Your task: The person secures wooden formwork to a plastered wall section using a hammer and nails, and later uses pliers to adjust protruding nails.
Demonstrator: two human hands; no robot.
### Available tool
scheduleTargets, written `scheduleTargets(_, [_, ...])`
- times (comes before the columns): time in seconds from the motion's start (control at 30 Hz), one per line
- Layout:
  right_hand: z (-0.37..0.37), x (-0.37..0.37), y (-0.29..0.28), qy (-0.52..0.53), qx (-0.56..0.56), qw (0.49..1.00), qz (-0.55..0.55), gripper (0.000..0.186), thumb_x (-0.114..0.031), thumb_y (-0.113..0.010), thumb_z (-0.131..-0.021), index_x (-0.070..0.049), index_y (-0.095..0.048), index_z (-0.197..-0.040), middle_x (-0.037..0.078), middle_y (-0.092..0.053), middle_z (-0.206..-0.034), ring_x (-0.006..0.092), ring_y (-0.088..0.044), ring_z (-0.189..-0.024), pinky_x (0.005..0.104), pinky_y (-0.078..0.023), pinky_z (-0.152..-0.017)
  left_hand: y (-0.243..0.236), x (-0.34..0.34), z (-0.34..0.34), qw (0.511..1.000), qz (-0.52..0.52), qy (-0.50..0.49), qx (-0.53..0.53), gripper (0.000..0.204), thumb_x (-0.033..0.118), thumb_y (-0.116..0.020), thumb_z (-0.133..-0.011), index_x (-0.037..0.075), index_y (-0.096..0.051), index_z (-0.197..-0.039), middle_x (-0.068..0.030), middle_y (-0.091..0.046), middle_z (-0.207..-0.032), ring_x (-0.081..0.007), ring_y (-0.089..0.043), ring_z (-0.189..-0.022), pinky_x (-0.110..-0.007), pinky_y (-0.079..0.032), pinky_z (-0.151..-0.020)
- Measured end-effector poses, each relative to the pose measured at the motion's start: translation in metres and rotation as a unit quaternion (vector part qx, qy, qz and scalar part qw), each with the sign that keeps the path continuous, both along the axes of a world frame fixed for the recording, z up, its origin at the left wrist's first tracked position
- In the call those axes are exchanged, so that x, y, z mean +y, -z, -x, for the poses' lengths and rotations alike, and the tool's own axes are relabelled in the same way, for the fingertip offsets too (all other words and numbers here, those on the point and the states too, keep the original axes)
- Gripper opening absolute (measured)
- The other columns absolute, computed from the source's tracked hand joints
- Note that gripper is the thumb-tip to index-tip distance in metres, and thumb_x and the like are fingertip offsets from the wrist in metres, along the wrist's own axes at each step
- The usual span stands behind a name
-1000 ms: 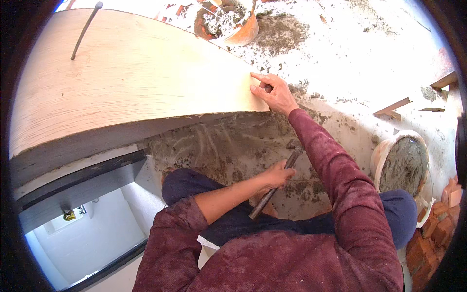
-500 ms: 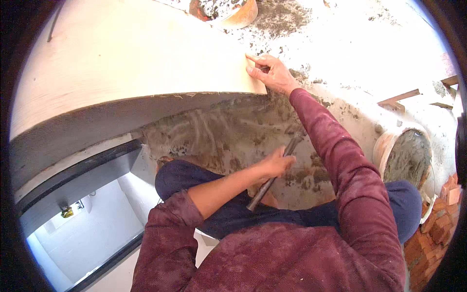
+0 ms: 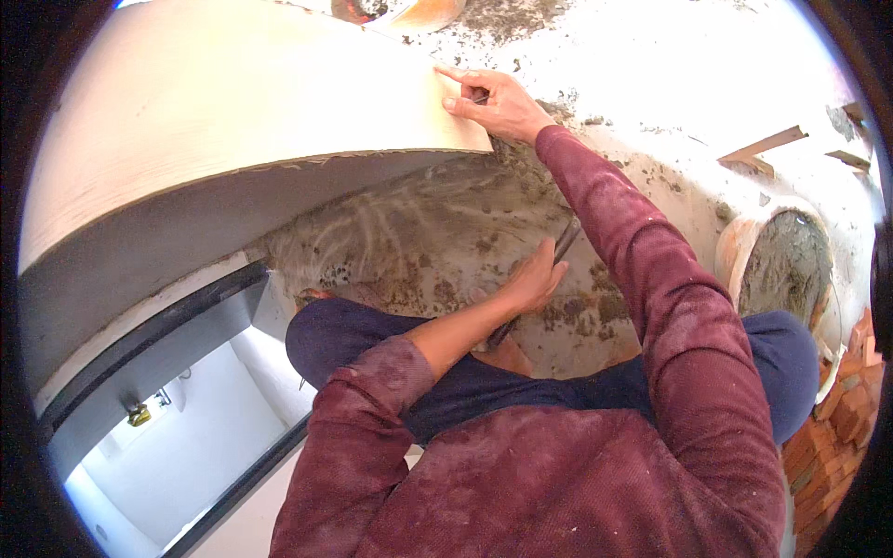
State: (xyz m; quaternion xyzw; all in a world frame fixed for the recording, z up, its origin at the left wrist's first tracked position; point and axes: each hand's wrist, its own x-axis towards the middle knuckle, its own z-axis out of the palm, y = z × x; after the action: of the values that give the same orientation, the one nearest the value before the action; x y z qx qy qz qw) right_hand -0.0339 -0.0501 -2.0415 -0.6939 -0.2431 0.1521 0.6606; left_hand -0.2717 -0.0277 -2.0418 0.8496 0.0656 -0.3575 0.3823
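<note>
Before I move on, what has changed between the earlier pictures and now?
The view shifted, putting the board higher and further left in frame. The left hand appears higher too, its sleeve further right; less of the hammer shows. The left still grips it; the right hand stays at the board's right edge.

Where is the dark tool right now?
In the head view, the dark tool is just right of centre, in the left hand, beside the right arm's maroon sleeve.

Right arm (image 3: 642,251) stretched forward, index finger (image 3: 458,73) and thumb (image 3: 460,108) parted; left forearm (image 3: 465,330) bare, angled inward, left fingers (image 3: 541,260) curled
</note>
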Motion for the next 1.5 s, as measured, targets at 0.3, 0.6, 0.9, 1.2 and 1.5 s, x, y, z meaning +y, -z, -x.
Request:
scheduleTargets(0.3, [-0.002, -0.001, -0.013, -0.039, 0.004, 0.999, 0.022, 0.058, -0.047, -0.064, -0.084, -0.023, -0.054, -0.135, 0.003, -0.056, -0.076, 0.0167, -0.053, -0.076, 0.0323, -0.046, -0.072, 0.057, -0.019, 0.008, 0.988, -0.105, 0.051, -0.101, 0.034, 0.019, -0.055, -0.087, -0.004, -0.041, -0.107, -0.0287, -0.059, -0.095, -0.0449, -0.057, -0.095, -0.053, -0.045, -0.083])
scheduleTargets(0.6, [-0.01, -0.006, 0.003, -0.043, -0.015, 0.997, 0.054, 0.059, -0.048, -0.061, -0.085, -0.021, -0.051, -0.137, 0.008, -0.062, -0.08, 0.0217, -0.057, -0.076, 0.0347, -0.046, -0.072, -0.216, -0.015, -0.114, 0.775, -0.268, 0.535, -0.203, 0.036, 0.015, -0.059, -0.077, -0.001, -0.059, -0.109, -0.017, -0.061, -0.111, -0.0281, -0.059, -0.107, -0.04, -0.05, -0.083])
scheduleTargets(0.9, [0.004, -0.009, -0.01, -0.028, -0.039, 0.99, 0.134, 0.051, -0.041, -0.058, -0.087, -0.01, -0.057, -0.127, 0.019, -0.067, -0.093, 0.0299, -0.065, -0.088, 0.0417, -0.049, -0.077, -0.194, 0.07, -0.146, 0.572, -0.566, 0.49, -0.337, 0.026, 0.017, -0.057, -0.079, 0.002, -0.065, -0.098, -0.0131, -0.064, -0.098, -0.0238, -0.058, -0.095, -0.035, -0.044, -0.08])
scheduleTargets(1.2, [0.037, -0.128, 0.016, -0.016, 0.105, 0.859, 0.502, 0.055, -0.046, -0.058, -0.088, -0.005, -0.054, -0.051, 0.009, -0.056, -0.049, 0.0201, -0.058, -0.047, 0.0372, -0.047, -0.051, -0.191, 0.088, -0.145, 0.54, -0.528, 0.491, -0.435, 0.015, 0.021, -0.059, -0.077, 0.012, -0.071, -0.076, -0.0042, -0.061, -0.072, -0.0185, -0.057, -0.078, -0.034, -0.039, -0.069])
scheduleTargets(1.5, [0.153, -0.13, 0.029, -0.017, 0.079, 0.788, 0.611, 0.077, -0.068, -0.062, -0.076, 0.004, -0.06, -0.104, 0.023, -0.066, -0.094, 0.0375, -0.066, -0.09, 0.0462, -0.052, -0.075, -0.19, 0.09, -0.141, 0.554, -0.495, 0.52, -0.422, 0.013, 0.022, -0.061, -0.077, 0.015, -0.071, -0.073, -0.0016, -0.065, -0.071, -0.0171, -0.062, -0.076, -0.035, -0.042, -0.07])
